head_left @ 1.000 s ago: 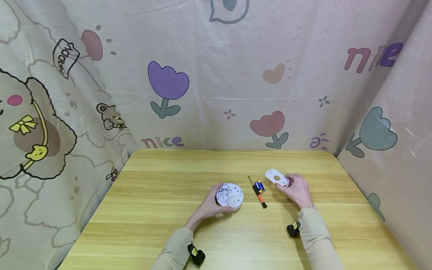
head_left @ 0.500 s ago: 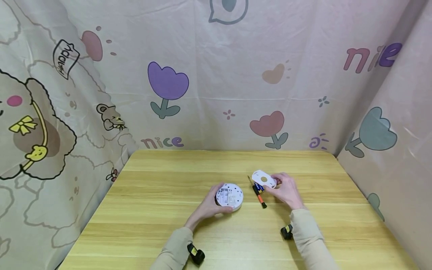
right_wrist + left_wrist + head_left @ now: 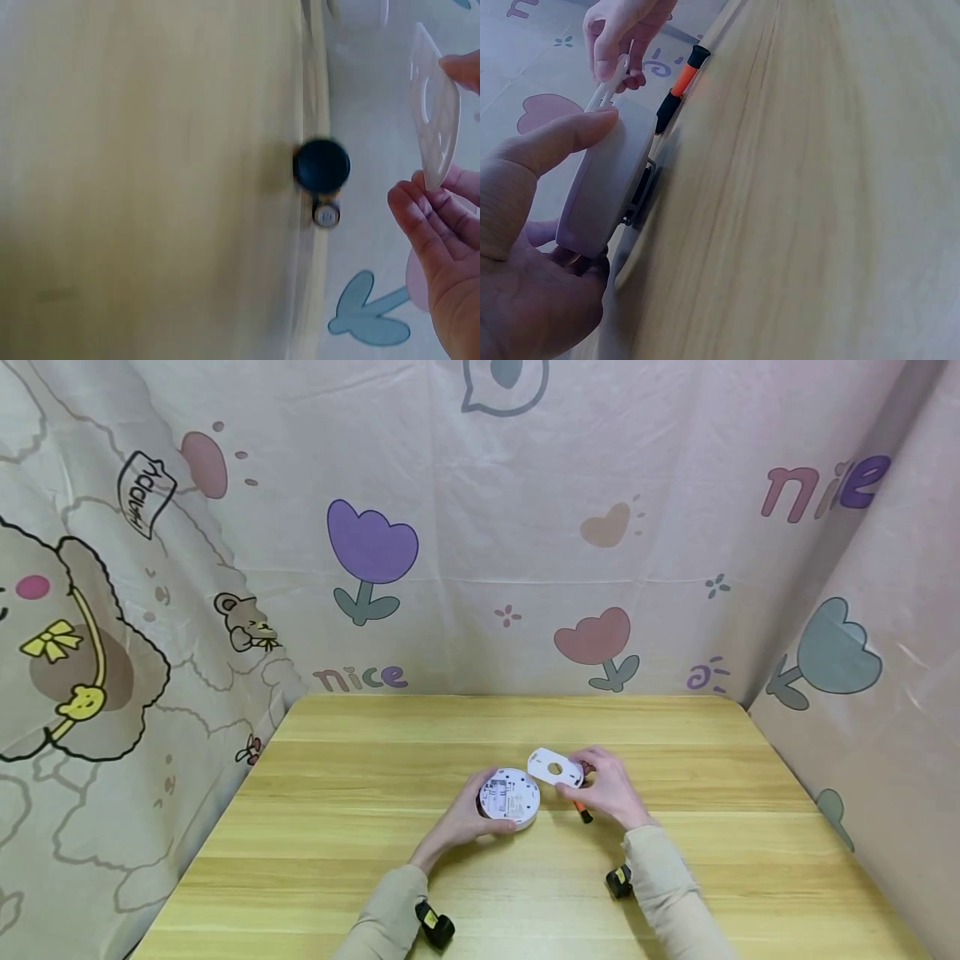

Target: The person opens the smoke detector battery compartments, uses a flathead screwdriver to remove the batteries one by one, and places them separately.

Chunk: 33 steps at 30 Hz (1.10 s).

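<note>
A round white smoke detector (image 3: 517,802) is turned with its labelled, slotted back up, and my left hand (image 3: 468,814) grips it by the side. The left wrist view shows the thumb on its rim (image 3: 607,180) and a dark part with a wire loop beneath. My right hand (image 3: 609,785) pinches a thin white mounting plate (image 3: 538,763) with a round central hole. The plate is tilted close to the detector's upper right; whether they touch I cannot tell. Below the plate, an orange-and-black screwdriver (image 3: 582,812) is partly hidden.
A battery (image 3: 326,215) lies beside the screwdriver handle (image 3: 322,165) in the right wrist view; the head view hides it behind the plate and right hand. The wooden table (image 3: 337,777) ends at a patterned curtain (image 3: 465,527) behind, with more curtain at both sides.
My right hand has carried the mounting plate leftward, over the battery and screwdriver, to the detector's edge. My left hand and the detector have stayed in place.
</note>
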Available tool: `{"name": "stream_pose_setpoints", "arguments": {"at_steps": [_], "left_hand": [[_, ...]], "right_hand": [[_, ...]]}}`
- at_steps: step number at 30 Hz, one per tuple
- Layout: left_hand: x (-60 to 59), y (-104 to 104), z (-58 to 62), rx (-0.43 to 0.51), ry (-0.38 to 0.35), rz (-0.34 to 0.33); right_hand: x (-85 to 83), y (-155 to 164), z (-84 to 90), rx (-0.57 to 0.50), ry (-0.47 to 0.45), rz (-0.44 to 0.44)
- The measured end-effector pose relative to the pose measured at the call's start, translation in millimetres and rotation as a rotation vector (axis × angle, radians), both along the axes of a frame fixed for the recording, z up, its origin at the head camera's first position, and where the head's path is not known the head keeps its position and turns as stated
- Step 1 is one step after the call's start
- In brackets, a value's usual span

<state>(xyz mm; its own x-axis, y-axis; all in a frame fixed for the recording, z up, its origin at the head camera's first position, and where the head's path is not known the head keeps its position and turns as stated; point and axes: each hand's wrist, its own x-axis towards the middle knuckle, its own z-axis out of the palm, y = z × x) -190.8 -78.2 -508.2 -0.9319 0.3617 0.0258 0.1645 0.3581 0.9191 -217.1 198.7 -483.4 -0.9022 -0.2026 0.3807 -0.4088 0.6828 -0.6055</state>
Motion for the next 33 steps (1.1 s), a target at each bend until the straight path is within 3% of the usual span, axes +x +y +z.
{"name": "stream_pose_setpoints", "arguments": {"at_steps": [14, 33], "left_hand": [[-1.4, -1.0, 1.7, 0.027, -0.008, -0.015], [-0.8, -1.7, 1.6, 0.026, -0.001, -0.026]], "right_hand": [[4.4, -28.0, 0.5, 0.043, 0.002, 0.178], [8.4, -42.0, -0.3, 0.058, -0.074, 0.286]]}}
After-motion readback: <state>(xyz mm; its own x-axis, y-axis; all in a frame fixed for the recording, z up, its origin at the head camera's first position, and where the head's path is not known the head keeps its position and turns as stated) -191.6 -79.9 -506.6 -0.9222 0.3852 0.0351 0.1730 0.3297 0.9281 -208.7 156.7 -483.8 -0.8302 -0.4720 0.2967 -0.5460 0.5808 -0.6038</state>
